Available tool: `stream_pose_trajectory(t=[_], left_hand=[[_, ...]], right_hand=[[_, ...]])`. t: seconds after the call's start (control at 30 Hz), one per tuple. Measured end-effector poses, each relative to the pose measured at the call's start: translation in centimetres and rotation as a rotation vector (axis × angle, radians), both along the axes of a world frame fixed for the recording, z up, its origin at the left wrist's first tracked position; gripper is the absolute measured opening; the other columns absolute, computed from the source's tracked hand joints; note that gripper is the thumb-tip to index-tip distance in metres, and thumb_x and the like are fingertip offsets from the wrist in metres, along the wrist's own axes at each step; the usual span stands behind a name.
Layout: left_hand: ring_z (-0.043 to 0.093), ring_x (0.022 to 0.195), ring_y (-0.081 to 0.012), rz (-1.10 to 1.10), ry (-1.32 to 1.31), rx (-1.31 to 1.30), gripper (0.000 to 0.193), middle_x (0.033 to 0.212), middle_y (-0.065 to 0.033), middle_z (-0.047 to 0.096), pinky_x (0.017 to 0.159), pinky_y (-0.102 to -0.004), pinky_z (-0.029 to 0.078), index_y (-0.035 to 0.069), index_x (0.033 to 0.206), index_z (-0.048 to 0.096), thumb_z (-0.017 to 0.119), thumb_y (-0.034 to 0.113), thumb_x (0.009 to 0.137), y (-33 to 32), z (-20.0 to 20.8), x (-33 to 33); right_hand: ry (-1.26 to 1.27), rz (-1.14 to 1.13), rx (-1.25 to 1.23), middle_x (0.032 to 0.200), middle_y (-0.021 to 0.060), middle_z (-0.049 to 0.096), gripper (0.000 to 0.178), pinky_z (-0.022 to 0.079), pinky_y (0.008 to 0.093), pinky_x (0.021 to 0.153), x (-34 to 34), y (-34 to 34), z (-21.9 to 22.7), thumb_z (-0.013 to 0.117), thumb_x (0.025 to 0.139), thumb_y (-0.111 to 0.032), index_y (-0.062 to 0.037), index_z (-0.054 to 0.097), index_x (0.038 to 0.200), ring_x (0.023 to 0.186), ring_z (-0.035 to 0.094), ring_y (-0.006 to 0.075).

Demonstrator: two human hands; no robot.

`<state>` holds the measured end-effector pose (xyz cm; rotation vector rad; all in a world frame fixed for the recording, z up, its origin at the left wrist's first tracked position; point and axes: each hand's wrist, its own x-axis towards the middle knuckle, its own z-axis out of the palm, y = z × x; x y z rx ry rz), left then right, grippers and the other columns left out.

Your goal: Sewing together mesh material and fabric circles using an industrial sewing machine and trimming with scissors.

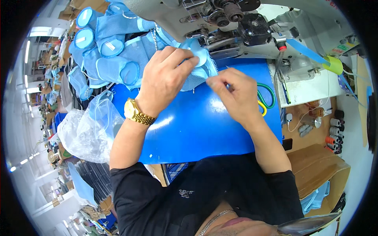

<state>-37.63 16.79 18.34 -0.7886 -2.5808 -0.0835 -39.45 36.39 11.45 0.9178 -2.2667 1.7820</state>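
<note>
A light blue mesh pouch [193,82] with a smooth round end piece lies under the head of the sewing machine [236,27]. My left hand [167,74], with a gold watch on its wrist, is closed on the pouch's upper left part, thumb and forefinger curled together. At the pouch's right edge, my right hand [236,92] pinches the fabric between thumb and forefinger. Its other fingers are curled in. Partly hidden behind the right hand are scissors [271,96] with green and yellow handles, on the blue tabletop [185,129].
Several similar mesh pouches [114,69] are heaped left of the machine, joined by white cord. A clear plastic bag [88,131] hangs at the table's left edge. A cardboard box [319,169] with blue pieces stands lower right. Blue tape [307,51] runs to the machine.
</note>
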Motion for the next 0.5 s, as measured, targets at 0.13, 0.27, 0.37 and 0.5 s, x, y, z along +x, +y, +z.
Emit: stream_pose_trajectory(t=[0.13, 0.27, 0.37, 0.5], left_hand=[[0.058, 0.082, -0.0196, -0.029, 0.03, 0.03, 0.027, 0.092, -0.0031, 0.062, 0.07, -0.0318, 0.047, 0.007, 0.099, 0.067, 0.062, 0.005, 0.072, 0.4, -0.1, -0.5], [0.058, 0.083, -0.0197, -0.018, 0.032, 0.041, 0.029, 0.091, -0.0034, 0.062, 0.07, -0.0318, 0.047, 0.008, 0.1, 0.067, 0.062, 0.004, 0.072, 0.2, -0.4, -0.5], [0.06, 0.084, -0.0234, 0.007, -0.043, 0.045, 0.032, 0.093, -0.004, 0.064, 0.074, -0.0351, 0.05, 0.01, 0.104, 0.068, 0.066, 0.001, 0.073, 0.0, -0.1, -0.2], [0.059, 0.084, -0.0225, -0.017, -0.03, 0.106, 0.03, 0.094, -0.0039, 0.065, 0.075, -0.0335, 0.05, 0.008, 0.101, 0.068, 0.065, 0.001, 0.072, 0.0, -0.2, -0.5]], right_hand=[[-0.321, -0.131, 0.002, 0.053, 0.0089, 0.057, 0.029, 0.04, 0.0303, 0.045, -1.4, -1.1, 0.1, 0.074, 0.082, -0.023, -0.0019, 0.059, 0.069, 0.045, 0.053, 0.0174], [-0.292, -0.192, -0.034, 0.053, 0.0073, 0.056, 0.021, 0.041, 0.0286, 0.046, -1.7, -1.4, 0.3, 0.074, 0.081, -0.02, -0.0011, 0.064, 0.08, 0.045, 0.05, 0.0141], [-0.367, -0.058, -0.045, 0.056, 0.0048, 0.057, 0.019, 0.043, 0.0258, 0.048, -2.1, -1.2, 0.0, 0.071, 0.083, -0.017, -0.0009, 0.067, 0.093, 0.049, 0.05, 0.0094], [-0.574, 0.118, -0.226, 0.067, -0.0007, 0.06, 0.022, 0.045, 0.0213, 0.051, -1.9, -1.1, 0.2, 0.066, 0.088, -0.013, -0.0012, 0.067, 0.107, 0.06, 0.052, 0.0029]])
